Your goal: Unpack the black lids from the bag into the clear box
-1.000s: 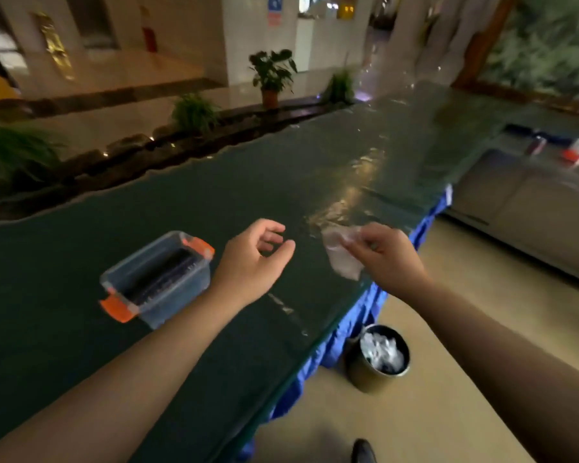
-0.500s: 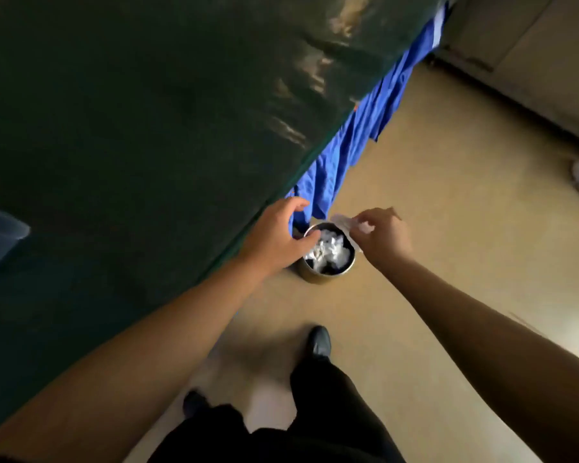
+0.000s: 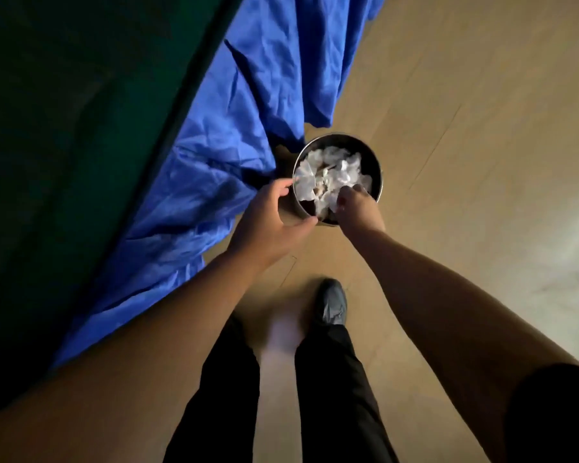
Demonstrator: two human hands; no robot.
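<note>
Down low, the right hand's fingers (image 3: 348, 192) were bunched on crumpled clear plastic, probably the bag (image 3: 328, 203), at the bin's (image 3: 376, 168) six o'clock rim. The left hand (image 3: 268, 222) curled wide, empty, at nine o'clock. Lids and clear box were out of view, presumably on the desk (image 3: 81, 128).

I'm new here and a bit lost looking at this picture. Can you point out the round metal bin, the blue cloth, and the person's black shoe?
Round metal bin (image 3: 379, 168): head view, right rim.
Blue cloth (image 3: 194, 182): head view, middle of the hanging folds.
Black shoe (image 3: 331, 300): head view, top of the toe.
</note>
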